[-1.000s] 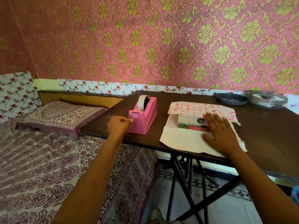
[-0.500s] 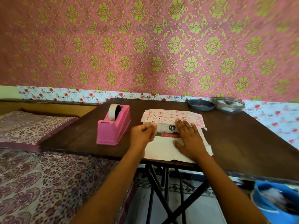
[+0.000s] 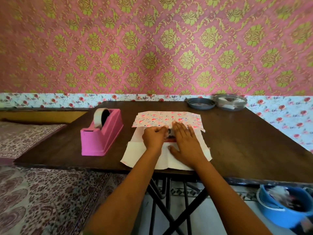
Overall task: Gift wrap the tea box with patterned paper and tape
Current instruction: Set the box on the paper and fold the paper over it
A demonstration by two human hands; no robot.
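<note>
a single wide-angle camera is riding on the person's head, looking forward and down from just behind the near edge of the table. it is sitting close, with the left hand and right hand showing mid-frame. it is facing the wall squarely, taking in the bed at left and floor below.

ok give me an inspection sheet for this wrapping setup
surface: dark wooden table on folding legs
job's things: tea box mostly under the hands; patterned paper beneath it, far flap folded over; pink tape dispenser to its left
clutter: grey dish and clear container at the far edge
hands: left hand curled at the flap edge, hold unclear; right hand flat on paper and box
cables: nothing seen
surroundings: bed at left, blue tub on floor, pink wallpaper
</note>
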